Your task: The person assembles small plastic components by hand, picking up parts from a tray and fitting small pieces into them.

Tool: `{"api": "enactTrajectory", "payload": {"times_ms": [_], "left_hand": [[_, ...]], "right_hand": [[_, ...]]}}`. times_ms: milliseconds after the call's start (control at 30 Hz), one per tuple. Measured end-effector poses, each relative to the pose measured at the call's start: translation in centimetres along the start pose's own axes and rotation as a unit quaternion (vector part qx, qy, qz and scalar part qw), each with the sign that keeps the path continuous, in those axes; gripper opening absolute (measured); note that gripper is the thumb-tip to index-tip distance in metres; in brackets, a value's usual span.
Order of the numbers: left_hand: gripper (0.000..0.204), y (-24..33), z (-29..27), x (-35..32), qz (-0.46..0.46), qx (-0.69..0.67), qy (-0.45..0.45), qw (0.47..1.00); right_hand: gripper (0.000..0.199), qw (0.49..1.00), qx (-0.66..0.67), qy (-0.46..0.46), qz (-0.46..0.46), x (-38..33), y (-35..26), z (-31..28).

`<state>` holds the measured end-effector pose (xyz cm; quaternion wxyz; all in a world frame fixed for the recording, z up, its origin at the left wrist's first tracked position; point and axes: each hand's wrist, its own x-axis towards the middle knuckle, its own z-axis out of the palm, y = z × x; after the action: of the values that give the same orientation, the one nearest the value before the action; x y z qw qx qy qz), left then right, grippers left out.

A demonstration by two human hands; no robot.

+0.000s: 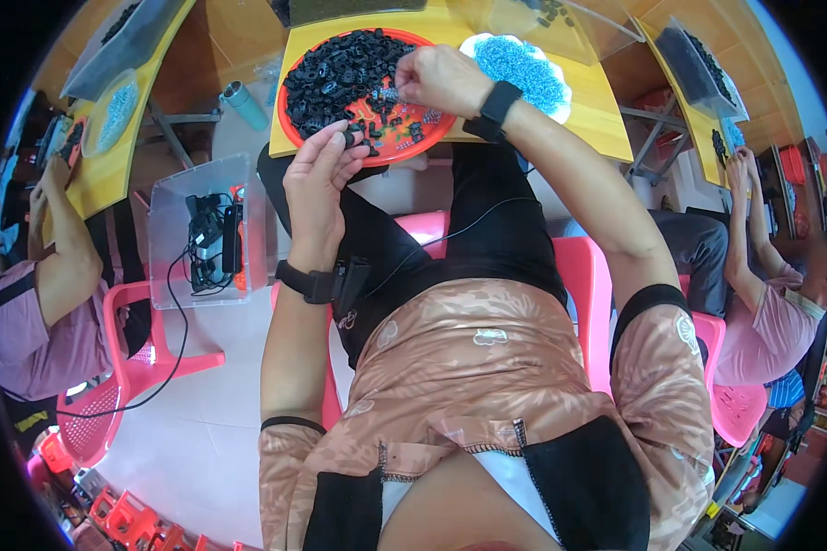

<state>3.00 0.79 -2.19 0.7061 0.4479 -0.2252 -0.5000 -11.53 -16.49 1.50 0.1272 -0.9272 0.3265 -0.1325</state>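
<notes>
A round red tray (294, 129) on the yellow table holds a heap of small black plastic parts (340, 78). Small grey and coloured pieces (418, 129) are scattered over its right and near side. At the tray's near rim, my left hand (320, 174) pinches one small black plastic part (353, 137) between thumb and fingers. My right hand (436, 78) hangs over the tray's right side with its fingertips drawn together. Whatever they hold, if anything, is too small to make out. Right of that hand lies a white scalloped plate (565, 96) full of small blue pieces (515, 73).
A clear plastic bin (170, 241) with black devices and cables stands on the floor at left. Near it is a teal bottle (245, 106). Other people sit at yellow tables on both sides. A thin cable (469, 225) crosses my lap.
</notes>
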Motion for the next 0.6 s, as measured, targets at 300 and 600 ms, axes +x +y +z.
{"api": "enactTrajectory", "payload": {"times_ms": [300, 600], "left_hand": [[0.027, 0.1, -0.1, -0.1, 0.004, 0.031, -0.024, 0.999], [0.025, 0.2, 0.0, -0.4, 0.059, 0.052, -0.083, 0.993]], "right_hand": [[0.014, 0.999, -0.036, -0.039, -0.001, 3.2, -2.3, 1.3], [0.016, 0.981, 0.191, 0.037, -0.010, -0.2, -2.5, -0.9]]}}
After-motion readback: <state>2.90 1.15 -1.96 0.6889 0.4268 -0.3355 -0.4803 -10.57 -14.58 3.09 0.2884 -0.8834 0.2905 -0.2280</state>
